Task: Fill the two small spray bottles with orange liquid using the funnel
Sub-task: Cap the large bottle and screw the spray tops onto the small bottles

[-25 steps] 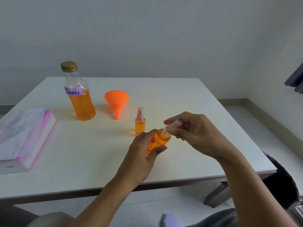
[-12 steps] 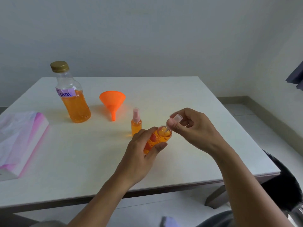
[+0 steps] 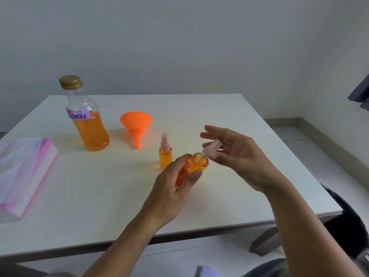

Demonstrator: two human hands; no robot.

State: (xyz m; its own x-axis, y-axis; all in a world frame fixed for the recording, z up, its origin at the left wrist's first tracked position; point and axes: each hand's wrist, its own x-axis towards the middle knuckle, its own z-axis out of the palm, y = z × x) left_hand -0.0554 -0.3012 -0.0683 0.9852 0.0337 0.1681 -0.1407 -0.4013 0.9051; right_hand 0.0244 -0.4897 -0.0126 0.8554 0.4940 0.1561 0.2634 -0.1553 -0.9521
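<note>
Spray bottle (image 3: 192, 167) in left hand (image 3: 169, 196); right hand (image 3: 239, 158) pinches cap (image 3: 212, 145).

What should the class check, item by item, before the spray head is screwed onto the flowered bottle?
1. Left hand grips flowered bottle: ok.
2. Flowered bottle holds orange liquid: ok.
3. Right hand pinches spray head at the mouth: ok.
4. Flowered bottle upright: not ok, tilted.
5. Spray head seated: not ok, raised.
6. Second spray bottle standing, head on: ok.
</note>
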